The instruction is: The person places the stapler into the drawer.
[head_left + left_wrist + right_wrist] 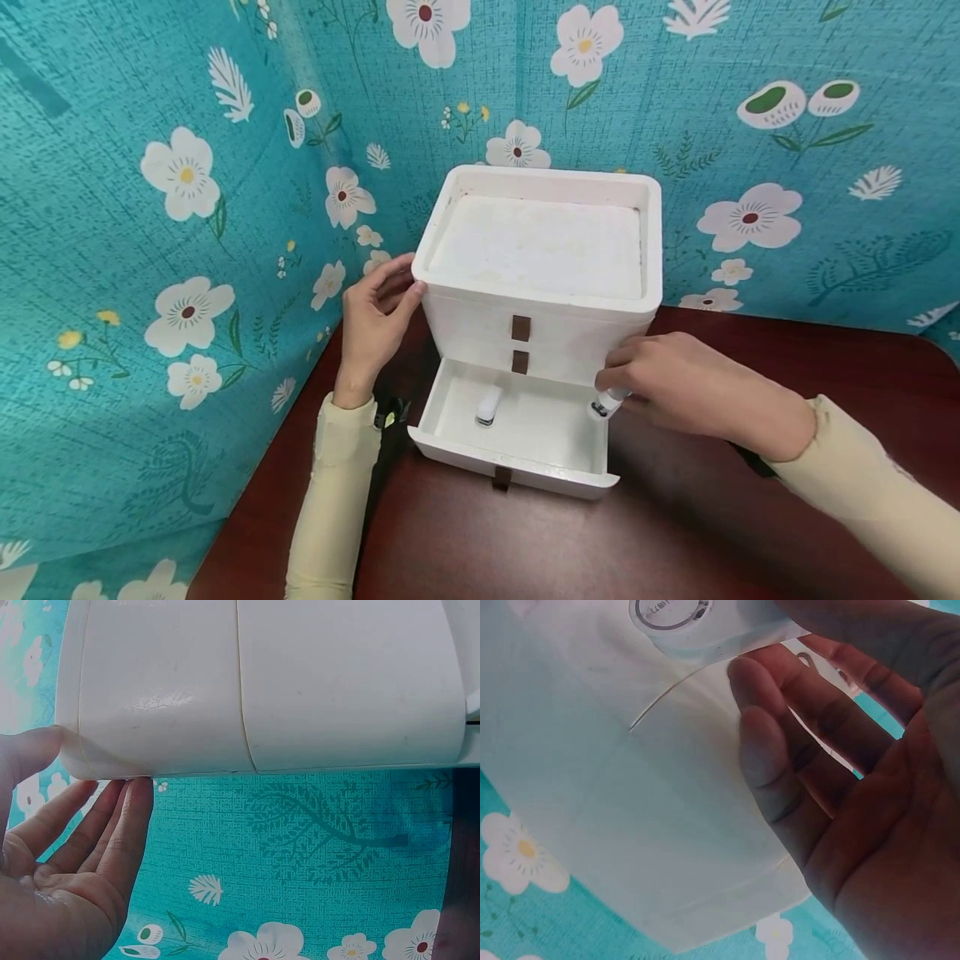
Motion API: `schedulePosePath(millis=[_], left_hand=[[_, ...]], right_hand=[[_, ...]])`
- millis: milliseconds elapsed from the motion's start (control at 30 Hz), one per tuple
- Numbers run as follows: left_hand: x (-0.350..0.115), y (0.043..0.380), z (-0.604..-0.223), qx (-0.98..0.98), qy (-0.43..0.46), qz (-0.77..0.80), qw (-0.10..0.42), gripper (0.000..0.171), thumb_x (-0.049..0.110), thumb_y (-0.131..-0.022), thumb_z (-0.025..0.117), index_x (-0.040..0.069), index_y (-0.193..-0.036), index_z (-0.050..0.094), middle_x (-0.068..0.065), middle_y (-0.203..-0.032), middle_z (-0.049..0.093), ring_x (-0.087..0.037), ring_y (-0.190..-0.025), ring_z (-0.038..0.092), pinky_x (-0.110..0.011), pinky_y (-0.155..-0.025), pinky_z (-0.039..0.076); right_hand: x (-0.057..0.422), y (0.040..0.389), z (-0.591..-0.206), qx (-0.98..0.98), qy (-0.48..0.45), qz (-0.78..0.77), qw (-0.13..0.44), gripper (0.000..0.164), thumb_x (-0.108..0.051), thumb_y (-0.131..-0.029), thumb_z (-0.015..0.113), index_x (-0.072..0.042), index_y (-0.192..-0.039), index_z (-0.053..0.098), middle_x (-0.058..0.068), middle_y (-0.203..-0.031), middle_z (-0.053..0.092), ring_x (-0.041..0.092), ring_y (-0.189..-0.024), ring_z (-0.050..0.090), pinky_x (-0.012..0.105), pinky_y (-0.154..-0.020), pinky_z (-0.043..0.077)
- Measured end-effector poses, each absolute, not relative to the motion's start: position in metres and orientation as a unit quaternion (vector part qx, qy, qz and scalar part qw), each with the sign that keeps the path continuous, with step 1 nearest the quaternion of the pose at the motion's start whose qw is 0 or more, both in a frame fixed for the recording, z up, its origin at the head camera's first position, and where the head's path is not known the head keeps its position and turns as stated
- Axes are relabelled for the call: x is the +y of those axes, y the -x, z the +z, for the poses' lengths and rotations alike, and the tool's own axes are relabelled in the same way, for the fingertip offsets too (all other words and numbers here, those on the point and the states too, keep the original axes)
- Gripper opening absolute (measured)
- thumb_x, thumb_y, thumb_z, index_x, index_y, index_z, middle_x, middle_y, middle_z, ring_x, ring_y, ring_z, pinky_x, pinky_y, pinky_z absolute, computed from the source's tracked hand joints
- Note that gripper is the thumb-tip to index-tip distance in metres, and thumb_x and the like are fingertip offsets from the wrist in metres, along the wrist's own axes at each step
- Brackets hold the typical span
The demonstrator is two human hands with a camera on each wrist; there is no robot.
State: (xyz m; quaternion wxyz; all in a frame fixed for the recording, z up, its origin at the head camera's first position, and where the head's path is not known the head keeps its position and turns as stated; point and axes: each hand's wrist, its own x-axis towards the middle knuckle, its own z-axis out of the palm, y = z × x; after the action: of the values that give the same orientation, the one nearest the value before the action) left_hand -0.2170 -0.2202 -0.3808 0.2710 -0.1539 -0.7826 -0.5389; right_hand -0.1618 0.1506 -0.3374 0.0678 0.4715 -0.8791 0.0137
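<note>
A white drawer cabinet [480, 321] stands on the table, its bottom drawer [540, 433] pulled out. My left hand [378, 317] rests at the cabinet's upper left front corner, thumb on one face and fairly straight fingers touching the side, as the left wrist view shows. In my right hand [663, 379] a small white item [609, 402] is pinched over the drawer's right side. Its round end [671, 611] bears a dark ring and small print; its exact kind cannot be told. A similar white item [489, 406] with a dark end lies in the drawer, left of the middle.
The cabinet's top is a shallow tray with a raised rim [651, 242]. Brown pull tabs [521, 328] mark the drawer fronts. Dark red-brown table [480, 542] surrounds the cabinet, and a teal flowered cloth [247, 208] hangs behind and to the left.
</note>
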Motion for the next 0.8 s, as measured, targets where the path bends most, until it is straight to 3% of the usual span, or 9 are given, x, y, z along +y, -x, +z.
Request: schedulePosePath(millis=[433,800], left_hand=[[-0.221,0.218,-0.38,-0.781,0.154,-0.543,0.267,0.04,0.01,-0.097,0.074,0.002,-0.136,0.067,-0.018,-0.132,0.072,-0.034,-0.118,0.074,-0.038,-0.095,0.061],[-0.221,0.217,-0.38,-0.781,0.155,-0.543,0.266,0.04,0.01,-0.097,0.074,0.002,-0.135,0.068,-0.018,-0.131,0.072,-0.034,-0.117,0.074,-0.037,-0.094,0.061]], right_hand=[[0.132,0.162,-0.339,-0.864,-0.5,-0.003,0.069,0.033,-0.004,-0.073,0.091,-0.023,-0.097,0.08,-0.007,-0.087,0.073,0.011,-0.081,0.062,0.028,-0.065,0.06],[0.115,0.167,-0.349,-0.835,-0.543,-0.028,0.089,0.029,-0.001,-0.076,0.086,-0.023,-0.092,0.079,-0.008,-0.082,0.073,0.01,-0.072,0.059,0.025,-0.057,0.051]])
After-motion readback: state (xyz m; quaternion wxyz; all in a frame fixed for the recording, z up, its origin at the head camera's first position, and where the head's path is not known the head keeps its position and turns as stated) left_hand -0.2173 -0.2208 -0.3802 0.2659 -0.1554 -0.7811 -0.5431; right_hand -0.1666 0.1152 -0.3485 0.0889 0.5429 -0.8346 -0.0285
